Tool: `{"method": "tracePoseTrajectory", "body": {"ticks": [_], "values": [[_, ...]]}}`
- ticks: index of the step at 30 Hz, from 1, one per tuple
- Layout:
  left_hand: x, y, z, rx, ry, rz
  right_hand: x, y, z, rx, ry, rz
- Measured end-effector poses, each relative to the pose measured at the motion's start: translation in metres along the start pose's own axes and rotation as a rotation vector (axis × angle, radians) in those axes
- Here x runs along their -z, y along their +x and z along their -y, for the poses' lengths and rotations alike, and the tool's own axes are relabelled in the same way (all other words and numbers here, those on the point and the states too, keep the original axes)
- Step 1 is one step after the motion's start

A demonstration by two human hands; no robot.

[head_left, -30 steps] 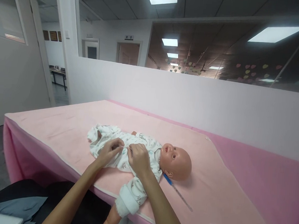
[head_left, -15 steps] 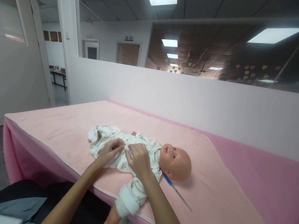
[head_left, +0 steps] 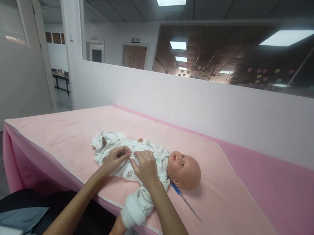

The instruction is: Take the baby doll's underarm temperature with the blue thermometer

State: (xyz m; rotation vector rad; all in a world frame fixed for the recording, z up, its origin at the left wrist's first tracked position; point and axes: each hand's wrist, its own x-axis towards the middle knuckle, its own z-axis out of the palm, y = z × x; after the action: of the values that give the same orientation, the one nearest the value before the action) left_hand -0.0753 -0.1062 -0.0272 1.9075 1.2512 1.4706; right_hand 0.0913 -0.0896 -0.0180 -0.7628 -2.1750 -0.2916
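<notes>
A baby doll [head_left: 188, 171] lies on its back, head to the right, dressed in a white patterned baby outfit [head_left: 156, 149]. My left hand [head_left: 115, 159] rests over the outfit's front, its thumb and fingertips closed in a pinch on the cloth. Just right of it, my right hand [head_left: 146, 167] is curled, thumb and fingertips pinching the front of the same outfit. The two hands' fingertips almost meet, and they hide the bit of cloth between them. One doll arm [head_left: 117, 229] hangs past the table's near edge, its sleeve cuff [head_left: 136, 209] turned back.
Beside the doll's head lies a thin glass-like stick with a blue end [head_left: 190, 205], resembling a thermometer. A pale pink cover [head_left: 64, 132] spreads over the table. Behind it stands a low white wall [head_left: 200, 109] with glass above. A white flat object [head_left: 1, 230] is at the lower left.
My right thumb has shifted slightly left, toward my left fingertips. Both hands otherwise stay on the outfit's front, and the doll keeps its position.
</notes>
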Motion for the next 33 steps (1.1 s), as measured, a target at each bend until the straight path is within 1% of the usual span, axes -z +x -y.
{"method": "tracePoseTrajectory", "body": {"ticks": [11,21,33], "values": [[0.0003,0.0004,0.0058,0.017,-0.022,-0.002,-0.0003,-0.0004,-0.0028,0.036,0.026,0.024],[0.0003,0.0013,0.0077,0.019,-0.012,-0.008,0.0012,-0.0004,-0.0015,0.05,-0.021,0.067],[0.0036,0.0003,0.0068,0.005,0.009,0.01,0.0,-0.0014,-0.0012,0.044,-0.059,0.059]]}}
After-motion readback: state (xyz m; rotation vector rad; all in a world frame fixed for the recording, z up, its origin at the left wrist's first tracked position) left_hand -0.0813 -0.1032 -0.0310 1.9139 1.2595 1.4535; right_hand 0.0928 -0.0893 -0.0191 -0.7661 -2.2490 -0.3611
